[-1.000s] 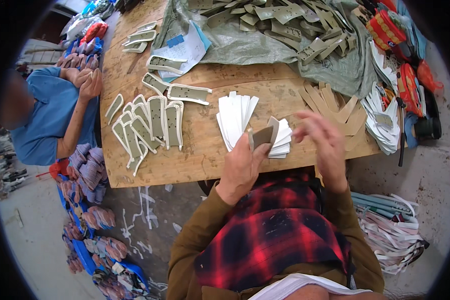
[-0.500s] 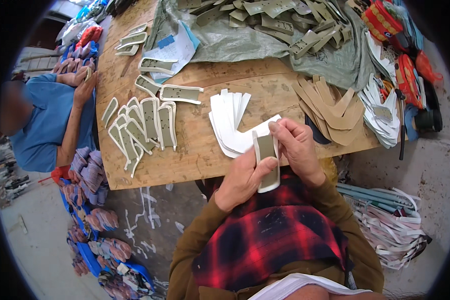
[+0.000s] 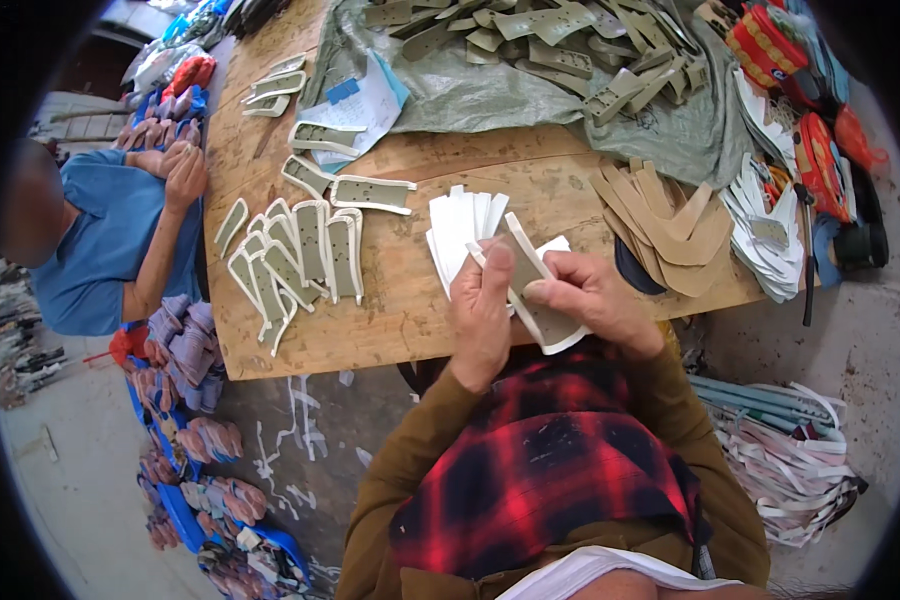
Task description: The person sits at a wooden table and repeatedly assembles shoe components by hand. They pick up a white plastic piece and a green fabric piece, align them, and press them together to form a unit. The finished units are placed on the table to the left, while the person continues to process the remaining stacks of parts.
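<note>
Two hands are seen closed on one workpiece at the near edge of a wooden table (image 3: 400,330). A flat grey-green shoe piece with a white border (image 3: 536,290) is gripped by the left hand (image 3: 482,312) along its left side, thumb lying on its face, and pinched by the right hand (image 3: 592,298) from the right, fingers curled over its middle. The piece is held tilted, its upper end reaching over a fanned stack of white cut pieces (image 3: 462,232), which lies on the table just beyond the hands. To the left of that stack, a row of grey-green bordered pieces (image 3: 295,255) is laid out overlapping, with single pieces of the same kind further back. To the right of the hands, a pile of tan curved pieces (image 3: 665,225) is noted, and beside it a heap of white pieces (image 3: 765,235) near the table's right edge. At the far side, a grey-green sheet (image 3: 530,95) is spread under loose olive pieces (image 3: 570,40). At the left of the table, another person in a blue shirt (image 3: 105,250) is seated, both hands at the table's edge. On the floor at the right, a bundle of white strips (image 3: 790,450) is recorded.
</note>
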{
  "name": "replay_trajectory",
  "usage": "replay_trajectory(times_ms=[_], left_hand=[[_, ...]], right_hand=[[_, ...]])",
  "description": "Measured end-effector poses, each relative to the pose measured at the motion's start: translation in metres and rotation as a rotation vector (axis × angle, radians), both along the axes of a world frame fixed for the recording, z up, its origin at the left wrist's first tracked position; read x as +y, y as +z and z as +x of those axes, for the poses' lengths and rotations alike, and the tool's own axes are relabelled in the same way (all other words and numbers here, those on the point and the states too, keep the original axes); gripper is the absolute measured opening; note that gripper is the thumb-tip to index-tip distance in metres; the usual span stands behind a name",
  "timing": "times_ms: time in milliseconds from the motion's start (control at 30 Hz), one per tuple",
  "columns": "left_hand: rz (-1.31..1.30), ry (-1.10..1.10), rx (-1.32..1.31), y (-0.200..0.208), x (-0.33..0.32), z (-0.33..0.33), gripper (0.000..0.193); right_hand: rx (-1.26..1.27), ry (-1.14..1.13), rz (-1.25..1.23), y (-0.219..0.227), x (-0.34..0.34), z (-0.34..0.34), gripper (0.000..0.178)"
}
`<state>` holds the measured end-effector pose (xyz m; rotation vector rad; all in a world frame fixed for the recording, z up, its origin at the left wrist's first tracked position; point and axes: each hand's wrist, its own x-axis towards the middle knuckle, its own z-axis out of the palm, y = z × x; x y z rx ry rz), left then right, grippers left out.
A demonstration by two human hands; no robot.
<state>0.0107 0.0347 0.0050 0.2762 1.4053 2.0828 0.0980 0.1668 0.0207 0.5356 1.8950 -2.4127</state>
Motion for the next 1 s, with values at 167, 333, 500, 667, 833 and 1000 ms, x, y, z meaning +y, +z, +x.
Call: replay_trajectory(times_ms=[167, 333, 500, 667, 833, 1000], left_hand=[[-0.467, -0.326, 1.222, 0.050, -0.025, -0.042, 0.084], [-0.556, -0.771, 1.633, 0.055, -0.031, -0.030, 0.047], [-0.478, -0.594, 1.467, 0.036, -0.036, -0.021, 0.038], [-0.549, -0.454, 1.439, 0.027, -0.037, -0.018, 0.034], [-0.573, -0.312, 1.398, 0.036, -0.035, -0.016, 0.037], [-0.620, -0.351, 1.288, 0.029, -0.037, -0.006, 0.038]], right_hand=[[0.023, 0.433, 0.471, 0.032, 0.043, 0.009, 0.028], [-0.037, 0.570, 0.185, 0.020, 0.027, 0.013, 0.027], [-0.113, 0.362, -0.394, 0.025, 0.011, 0.022, 0.019], [-0.026, 0.275, -0.234, 0.013, 0.011, 0.023, 0.018], [0.083, 0.117, -0.434, 0.006, 0.007, 0.018, 0.016], [0.049, 0.122, -0.108, 0.010, 0.016, 0.013, 0.020]])
